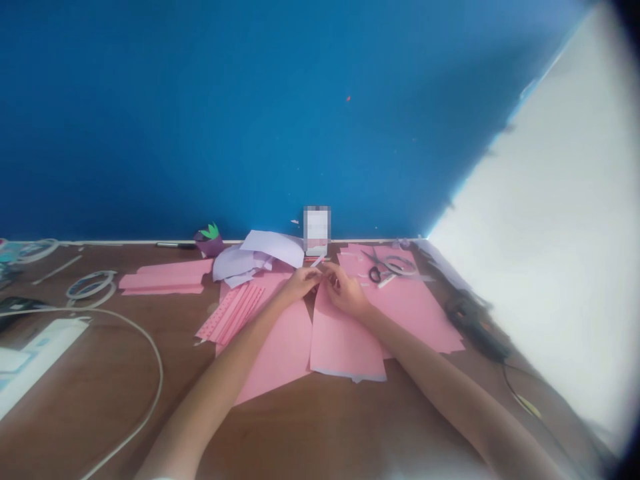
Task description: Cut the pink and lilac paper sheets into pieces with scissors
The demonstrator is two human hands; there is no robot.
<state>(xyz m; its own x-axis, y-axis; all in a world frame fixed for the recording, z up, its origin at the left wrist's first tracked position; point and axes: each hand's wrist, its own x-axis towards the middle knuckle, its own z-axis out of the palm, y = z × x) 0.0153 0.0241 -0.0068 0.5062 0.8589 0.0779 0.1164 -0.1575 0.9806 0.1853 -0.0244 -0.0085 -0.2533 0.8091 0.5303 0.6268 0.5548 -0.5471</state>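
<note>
My left hand (pixel 301 285) and my right hand (pixel 346 291) meet at the middle of the desk, fingertips almost touching. Both have their fingers pinched together. A thin white strip (pixel 317 261) sticks up between the fingertips, seemingly in the left hand's pinch. Below my right hand lies a pink paper sheet (pixel 345 347), a pale strip along its near edge; its top reaches up to that hand's fingers. Another pink sheet (pixel 275 360) extends beneath my left forearm. Blur hides the exact contact at the fingertips.
Pleated pink paper (pixel 233 313) lies left of my hands, lilac paper (pixel 270 252) behind. Scissors (pixel 376 267) and a tape roll (pixel 400 265) rest on pink sheets at right. Folded pink paper (pixel 167 277), a white cable (pixel 159 360) and a power strip (pixel 43 360) occupy the left.
</note>
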